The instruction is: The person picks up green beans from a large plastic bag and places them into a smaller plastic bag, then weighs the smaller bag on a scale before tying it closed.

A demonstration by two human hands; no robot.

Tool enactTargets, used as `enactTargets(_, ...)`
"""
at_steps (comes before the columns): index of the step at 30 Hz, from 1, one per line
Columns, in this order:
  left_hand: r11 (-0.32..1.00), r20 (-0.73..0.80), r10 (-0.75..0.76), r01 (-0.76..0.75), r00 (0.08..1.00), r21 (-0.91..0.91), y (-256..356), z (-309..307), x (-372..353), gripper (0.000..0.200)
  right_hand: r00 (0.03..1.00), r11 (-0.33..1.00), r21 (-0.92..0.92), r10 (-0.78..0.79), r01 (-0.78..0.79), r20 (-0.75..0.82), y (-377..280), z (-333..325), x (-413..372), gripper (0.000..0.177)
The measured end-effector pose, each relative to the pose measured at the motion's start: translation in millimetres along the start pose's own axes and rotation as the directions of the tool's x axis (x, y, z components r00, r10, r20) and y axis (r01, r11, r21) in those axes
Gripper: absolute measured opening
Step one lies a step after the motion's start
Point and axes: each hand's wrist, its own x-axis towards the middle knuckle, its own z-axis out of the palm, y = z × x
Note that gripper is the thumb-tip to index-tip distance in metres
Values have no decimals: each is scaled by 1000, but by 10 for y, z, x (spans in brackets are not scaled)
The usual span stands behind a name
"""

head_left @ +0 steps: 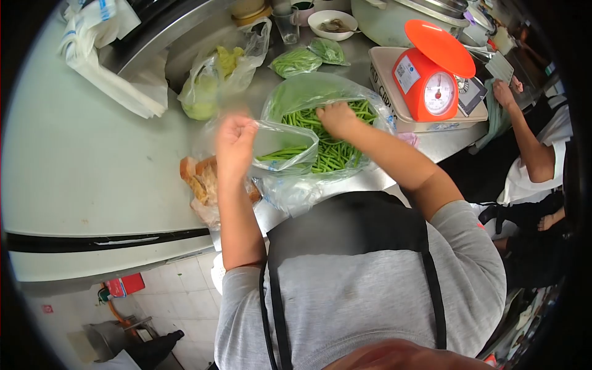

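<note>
a broad pale surface (92,166) spreads on the left, beside the metal counter (453,143). on the counter, the large clear bag (308,89) lies wide open, with a red scale (425,86) standing to its right. the smaller clear bag (271,139) sits against its left front. the left hand (235,137), partly blurred, pinches the smaller bag's rim between its fingers. the right hand (338,118) reaches into the large bag; its fingertips are hidden, so whether they close on anything i cannot tell. green beans (336,154) heap around them, with a few more inside the smaller bag.
</note>
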Motion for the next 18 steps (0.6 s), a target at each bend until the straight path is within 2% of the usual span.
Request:
enactTargets(2,1000,10,-26,26,1000,-12,8,-27,-8,4,976,989,-147,-14,-19,-218,-118,285,52,37)
enactTargets(3,999,13,-41,41,999,-18,7,-41,-20,4,983,995,-92,-54,38,-177,-87,261,59,35)
enactTargets(6,1000,-11,18,-17,1000,20,-7,-75,-25,5,987,980,178,-110,87,121,91,-209,-94,34)
enactTargets(9,997,-4,-75,75,997,21,22,-130,-54,5,991,938,332,-126,103,49,250,-392,-144,42)
enactTargets(11,998,-24,-56,55,998,-19,21,-98,-45,4,990,896,425,-144,127,7,287,-651,-257,49)
enactTargets(14,1000,-34,-22,21,999,-19,-7,-58,-21,5,983,878,445,-177,178,-44,298,-523,-162,51)
enactTargets(17,999,-20,24,-25,1000,-26,-44,-55,-21,5,979,975,103,-193,199,-60,90,-229,-114,43)
enactTargets(18,999,-15,40,-40,999,-34,-52,-64,-22,6,972,971,72,-223,229,-80,-9,-192,-127,46)
